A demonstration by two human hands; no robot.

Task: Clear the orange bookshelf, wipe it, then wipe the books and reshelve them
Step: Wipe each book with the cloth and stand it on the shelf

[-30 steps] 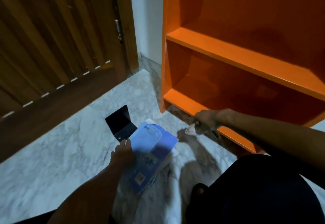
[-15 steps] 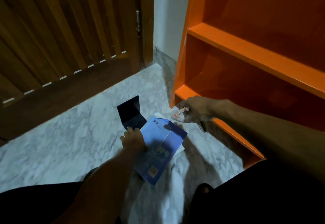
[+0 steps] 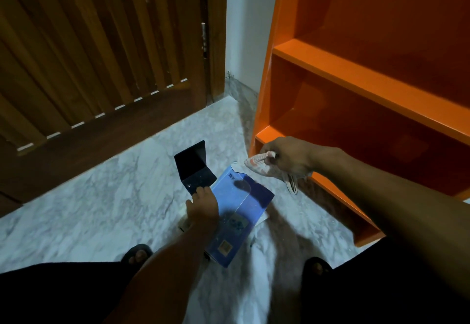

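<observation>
Single head-worn view, looking steeply down at the pale marble floor (image 3: 89, 209). It faced the slatted brown wooden door (image 3: 101, 56); the glossy orange bookshelf (image 3: 356, 82) stood close at right.

Orange bookshelf (image 3: 361, 79), blue book (image 3: 239, 211)

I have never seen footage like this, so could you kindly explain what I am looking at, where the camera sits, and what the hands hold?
There is no machine here: a person wears one wide-angle camera on the head, looking down at their own two bare hands. The right hand grips a crumpled cloth in front of the orange bookshelf. The left hand rests on a blue book lying on the marble floor; whether it grips the book is unclear. Beside the book stands a black bookend. A wooden door is behind.
</observation>
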